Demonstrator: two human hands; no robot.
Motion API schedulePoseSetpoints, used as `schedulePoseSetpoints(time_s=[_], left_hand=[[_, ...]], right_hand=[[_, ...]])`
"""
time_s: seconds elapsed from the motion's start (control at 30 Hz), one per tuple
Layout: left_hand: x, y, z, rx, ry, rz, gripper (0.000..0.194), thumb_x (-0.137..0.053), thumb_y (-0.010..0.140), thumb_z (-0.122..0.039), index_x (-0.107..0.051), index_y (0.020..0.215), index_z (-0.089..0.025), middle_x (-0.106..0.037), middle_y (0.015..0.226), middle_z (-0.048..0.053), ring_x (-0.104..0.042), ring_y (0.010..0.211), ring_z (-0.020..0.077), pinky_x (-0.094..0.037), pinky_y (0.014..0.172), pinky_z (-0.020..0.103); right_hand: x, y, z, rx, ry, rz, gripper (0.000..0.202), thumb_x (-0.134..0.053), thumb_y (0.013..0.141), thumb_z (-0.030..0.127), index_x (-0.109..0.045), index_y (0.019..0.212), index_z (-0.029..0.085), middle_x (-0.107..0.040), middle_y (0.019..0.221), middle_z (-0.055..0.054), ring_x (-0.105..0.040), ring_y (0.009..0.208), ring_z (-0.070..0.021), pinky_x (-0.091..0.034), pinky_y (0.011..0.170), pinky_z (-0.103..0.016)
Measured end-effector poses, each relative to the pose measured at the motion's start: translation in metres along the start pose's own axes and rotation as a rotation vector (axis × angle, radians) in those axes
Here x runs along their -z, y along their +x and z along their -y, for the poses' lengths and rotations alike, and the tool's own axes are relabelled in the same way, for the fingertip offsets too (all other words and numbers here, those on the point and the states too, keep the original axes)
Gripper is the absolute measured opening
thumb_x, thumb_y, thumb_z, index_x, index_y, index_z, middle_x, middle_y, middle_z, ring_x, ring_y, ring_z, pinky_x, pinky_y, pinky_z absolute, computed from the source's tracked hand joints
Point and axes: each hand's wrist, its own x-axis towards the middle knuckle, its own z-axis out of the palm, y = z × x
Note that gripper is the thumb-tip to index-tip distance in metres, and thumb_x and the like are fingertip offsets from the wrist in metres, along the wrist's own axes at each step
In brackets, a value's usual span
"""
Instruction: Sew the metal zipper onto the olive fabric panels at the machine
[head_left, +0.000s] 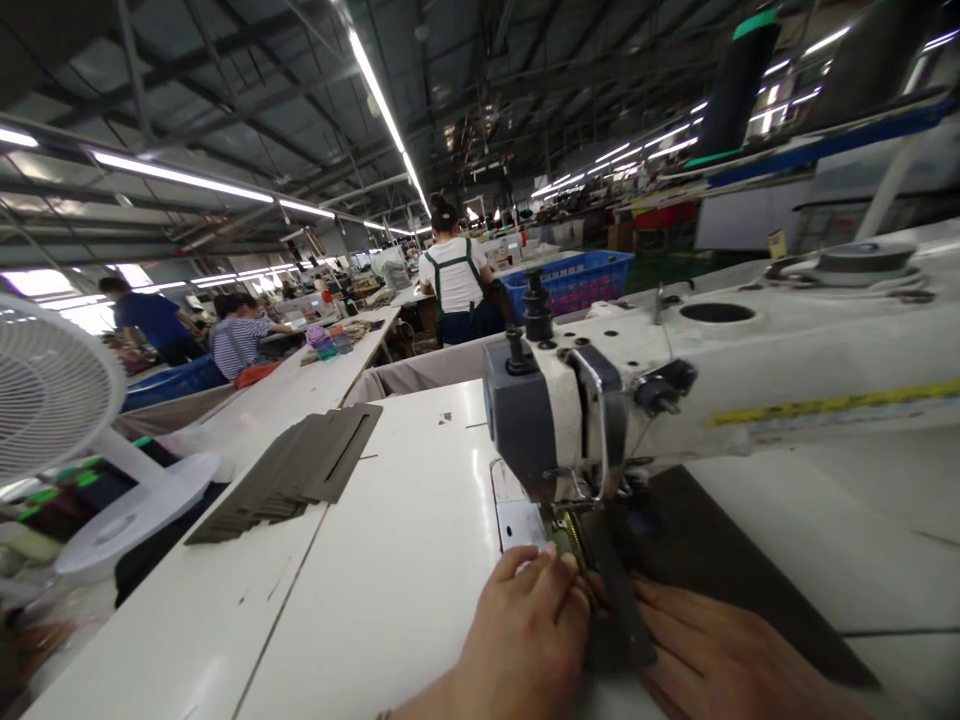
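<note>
A white and grey sewing machine point(525, 420) stands at the right of the white table. Under its presser foot runs a narrow strip with gold teeth, looking like a zipper point(574, 535), beside a dark grey fabric strip point(621, 595). My left hand point(529, 620) is just in front of the foot, fingers bent and pinched together at the zipper's near end; their tips are partly hidden. My right hand point(712, 640) lies flat with fingers stretched along the fabric strip's right edge. Beneath it spreads a larger dark fabric panel point(742, 560), reaching under the machine arm.
A fanned stack of grey fabric pieces point(300, 460) lies on the table's left. A white fan point(135, 500) stands beyond it. Further off are a blue crate point(574, 285) and several people at other tables. A yellow measuring tape point(832, 400) runs along the machine arm.
</note>
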Motion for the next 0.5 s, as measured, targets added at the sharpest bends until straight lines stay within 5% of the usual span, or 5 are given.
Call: schedulePoseSetpoints(time_s=[0.2, 0.37, 0.5], left_hand=[[-0.003, 0.006, 0.006, 0.009, -0.024, 0.0, 0.035, -0.027, 0.099, -0.02, -0.059, 0.088, -0.014, -0.065, 0.086, 0.004, -0.062, 0.082, 0.0136, -0.048, 0.081, 0.029], [-0.015, 0.005, 0.014, 0.101, -0.021, 0.144, 0.017, -0.045, 0.092, -0.02, -0.06, 0.086, -0.017, -0.062, 0.084, 0.003, -0.06, 0.077, 0.0149, -0.048, 0.078, 0.03], [-0.021, 0.007, 0.019, 0.144, -0.009, 0.151, 0.01, -0.051, 0.086, -0.017, -0.06, 0.082, -0.017, -0.06, 0.088, 0.006, -0.058, 0.08, 0.0192, -0.049, 0.073, 0.032]], right_hand=[[-0.003, 0.006, -0.007, 0.0, -0.013, -0.018, 0.039, -0.03, 0.083, 0.001, -0.065, 0.092, 0.014, -0.058, 0.095, -0.013, -0.057, 0.091, -0.0255, -0.054, 0.08, -0.036], [-0.007, 0.01, -0.015, -0.006, 0.062, -0.071, 0.038, -0.029, 0.083, -0.001, -0.064, 0.088, 0.014, -0.057, 0.089, -0.013, -0.057, 0.088, -0.0256, -0.055, 0.077, -0.036], [-0.011, 0.014, -0.021, -0.054, 0.101, -0.085, 0.039, -0.027, 0.084, -0.002, -0.063, 0.087, 0.013, -0.056, 0.09, -0.014, -0.056, 0.085, -0.0253, -0.054, 0.073, -0.037]])
